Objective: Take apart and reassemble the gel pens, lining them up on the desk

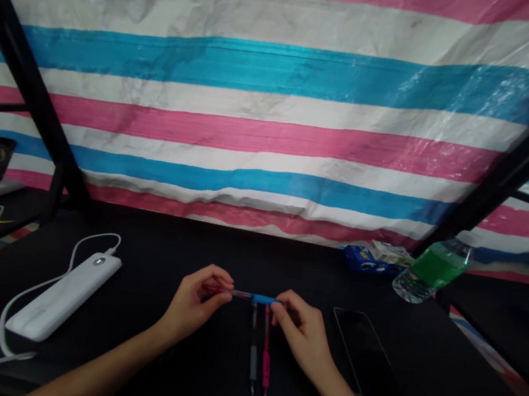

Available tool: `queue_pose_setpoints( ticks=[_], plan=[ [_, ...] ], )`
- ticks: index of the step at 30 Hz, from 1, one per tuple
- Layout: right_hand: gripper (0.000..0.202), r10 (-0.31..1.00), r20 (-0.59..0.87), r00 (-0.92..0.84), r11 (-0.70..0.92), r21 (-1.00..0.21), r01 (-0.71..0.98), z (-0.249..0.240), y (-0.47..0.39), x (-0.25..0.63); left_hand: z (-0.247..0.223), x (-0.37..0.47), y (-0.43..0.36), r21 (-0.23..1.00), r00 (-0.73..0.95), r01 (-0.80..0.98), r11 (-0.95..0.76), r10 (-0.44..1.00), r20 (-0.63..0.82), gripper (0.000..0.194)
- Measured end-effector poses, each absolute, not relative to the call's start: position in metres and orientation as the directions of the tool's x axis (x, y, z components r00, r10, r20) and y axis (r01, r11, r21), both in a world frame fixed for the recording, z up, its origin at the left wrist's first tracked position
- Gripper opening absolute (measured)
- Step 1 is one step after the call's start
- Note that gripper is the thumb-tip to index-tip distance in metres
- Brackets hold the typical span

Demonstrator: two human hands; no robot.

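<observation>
Between my two hands a slim pen with a clear barrel and a blue grip lies level, just above the black desk. My left hand pinches its reddish end between thumb and fingers. At the blue end, my right hand closes on it with thumb and fingertips; a beaded bracelet circles that wrist. Below the held pen, a grey-and-black pen and a pink pen lie side by side on the desk, tips toward me. Their far ends reach up close to the held pen.
A white power strip with a white cable lies at left. To the right are a dark phone, a bottle of green liquid and small blue and white boxes. A striped plastic sheet hangs behind the desk.
</observation>
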State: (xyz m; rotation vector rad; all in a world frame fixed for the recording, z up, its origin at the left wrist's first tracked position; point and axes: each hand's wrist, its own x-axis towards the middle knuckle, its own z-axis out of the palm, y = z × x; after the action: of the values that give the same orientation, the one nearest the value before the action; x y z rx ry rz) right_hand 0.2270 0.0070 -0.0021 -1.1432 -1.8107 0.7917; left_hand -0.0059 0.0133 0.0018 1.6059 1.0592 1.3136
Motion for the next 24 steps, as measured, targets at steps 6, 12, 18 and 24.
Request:
queue_pose_setpoints(
  ticks=[6, 12, 18, 24],
  plan=[
    [0.013, 0.841, 0.428, -0.330, 0.541, -0.657, 0.525, 0.000, 0.003, 0.227, 0.000, -0.005, 0.014, 0.929, 0.134, 0.121, -0.349, 0.933, 0.333, 0.018],
    [0.037, 0.833, 0.406, -0.377, 0.554, -0.586, 0.591, -0.007, 0.001, 0.226, 0.001, -0.004, 0.010, 0.684, 0.193, 0.312, -0.659, 0.749, 0.634, 0.013],
    [0.054, 0.920, 0.128, -0.371, 0.252, -0.917, 0.308, -0.009, 0.003, 0.224, 0.004, -0.003, 0.008, 0.465, 0.249, 0.296, -0.834, 0.537, 0.806, 0.023],
    [0.059, 0.887, -0.009, -0.462, 0.068, -0.986, 0.151, -0.005, 0.006, 0.224, -0.001, -0.007, 0.004, 0.298, 0.308, 0.320, -0.899, 0.396, 0.865, 0.033]
  ],
)
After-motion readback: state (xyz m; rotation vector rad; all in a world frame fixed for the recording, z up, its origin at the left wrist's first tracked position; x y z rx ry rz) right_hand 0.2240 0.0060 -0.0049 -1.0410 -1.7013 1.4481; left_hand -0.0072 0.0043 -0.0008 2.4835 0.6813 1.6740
